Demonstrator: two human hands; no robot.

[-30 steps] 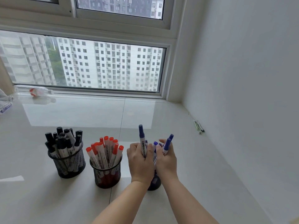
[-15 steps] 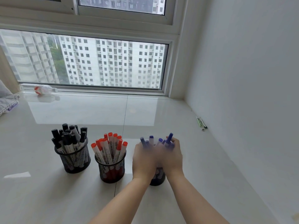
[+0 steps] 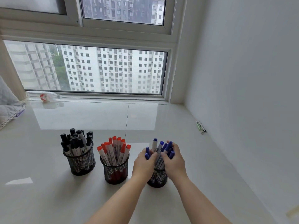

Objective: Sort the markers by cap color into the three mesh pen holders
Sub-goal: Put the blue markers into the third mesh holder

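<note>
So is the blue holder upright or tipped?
Upright. The blue holder stands on its base, markers pointing up, the left hand and right hand around them.

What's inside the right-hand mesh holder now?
Blue-capped markers stand in the right mesh holder, gripped by the left hand and right hand. The hands hide its rim and the count.

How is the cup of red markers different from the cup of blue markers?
The red marker cup stands free, with no hand on it; at the blue marker cup the left hand and right hand both wrap around the markers. The red cup's caps are orange-red; the blue cup's are dark blue. The red cup stands in the middle of the row, the blue cup at its right end. Both are black mesh cups holding white-barrelled markers, caps up.
</note>
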